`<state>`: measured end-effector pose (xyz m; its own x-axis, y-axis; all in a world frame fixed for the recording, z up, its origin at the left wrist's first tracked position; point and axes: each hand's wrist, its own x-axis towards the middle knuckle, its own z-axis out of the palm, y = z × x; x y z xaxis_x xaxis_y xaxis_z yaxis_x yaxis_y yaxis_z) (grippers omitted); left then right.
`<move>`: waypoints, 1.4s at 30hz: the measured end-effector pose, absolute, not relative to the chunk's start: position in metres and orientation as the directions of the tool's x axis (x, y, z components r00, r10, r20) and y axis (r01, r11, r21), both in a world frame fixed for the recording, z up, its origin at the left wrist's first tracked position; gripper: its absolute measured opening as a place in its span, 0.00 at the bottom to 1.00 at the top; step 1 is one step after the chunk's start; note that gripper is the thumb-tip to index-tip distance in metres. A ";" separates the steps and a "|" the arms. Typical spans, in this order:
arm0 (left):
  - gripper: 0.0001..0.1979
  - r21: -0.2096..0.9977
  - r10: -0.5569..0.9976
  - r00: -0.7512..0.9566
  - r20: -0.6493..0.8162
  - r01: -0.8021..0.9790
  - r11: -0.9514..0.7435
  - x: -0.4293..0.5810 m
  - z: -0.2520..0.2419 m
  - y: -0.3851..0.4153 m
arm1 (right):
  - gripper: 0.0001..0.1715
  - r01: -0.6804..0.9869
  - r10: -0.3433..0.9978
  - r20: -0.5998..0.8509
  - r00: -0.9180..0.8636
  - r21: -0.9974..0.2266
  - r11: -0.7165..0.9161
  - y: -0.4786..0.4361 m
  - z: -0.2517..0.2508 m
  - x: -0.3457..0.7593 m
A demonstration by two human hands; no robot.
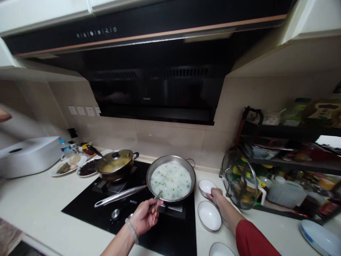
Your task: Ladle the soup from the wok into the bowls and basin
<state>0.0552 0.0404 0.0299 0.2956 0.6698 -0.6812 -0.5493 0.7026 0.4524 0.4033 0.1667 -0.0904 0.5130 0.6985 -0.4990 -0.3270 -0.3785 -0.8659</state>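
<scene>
A kitchen seen from head height, looking down at a black glass hob set in a pale worktop (37,206). The left hand (144,217), a bead bracelet at its wrist, has its grip closed round the thin metal handle of a utensil (156,200) whose far end dips into a wide steel frying pan (171,179) filled with a white, porridge-like mixture flecked with green. The pan sits just beyond the grip, and its long steel handle runs away to the left of the hand. The right hand (216,196), on an arm in a red sleeve, rests its fingers on the rim of a small white bowl with a dark edge (206,186), just right of the pan; whether that grip is fully closed cannot be told.

To work well here, the utensil wants a level, slow lift clear of the pan rim, with the bowl held steady and close so nothing drips between.

A second white bowl (209,215) lies nearer than the right hand, a third (221,249) nearer again. Left of the pan stands a glass-lidded pot (115,164), with plates of food beyond. A wire rack holding a glass lid (239,179) crowds the space right of the bowls
</scene>
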 end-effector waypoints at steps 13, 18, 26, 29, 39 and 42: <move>0.10 0.456 0.673 0.316 -0.669 -0.540 0.707 0.059 0.031 0.038 | 0.19 -0.371 0.639 -0.588 0.496 -0.809 -0.457 0.137 -0.065 0.397; 0.11 0.451 0.679 0.333 -0.654 -0.550 0.703 0.057 0.028 0.037 | 0.10 -0.374 0.720 -0.554 0.417 -0.827 -0.420 0.092 -0.042 0.397; 0.11 0.426 0.654 0.376 -0.657 -0.530 0.733 0.061 0.028 0.040 | 0.21 -0.424 0.841 -0.428 0.330 -0.863 -0.273 -0.028 -0.025 0.403; 0.10 0.491 0.674 0.354 -0.648 -0.482 0.726 0.069 0.029 0.040 | 0.24 -0.436 0.836 -0.436 0.334 -0.858 -0.273 -0.057 -0.025 0.400; 0.10 0.885 0.917 0.187 -0.353 0.384 0.262 0.066 0.011 0.043 | 0.29 -0.473 0.805 -0.496 0.326 -0.822 -0.315 -0.093 -0.033 0.379; 0.13 0.819 0.955 0.223 -0.197 0.573 0.035 0.050 0.005 0.047 | 0.29 -0.474 0.781 -0.518 0.349 -0.816 -0.330 -0.098 -0.035 0.377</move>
<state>0.0503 0.0469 0.0053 0.2228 0.9548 -0.1969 0.5733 0.0351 0.8186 0.3771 -0.0984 -0.0350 0.3493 0.7806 -0.5183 -0.4736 -0.3302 -0.8165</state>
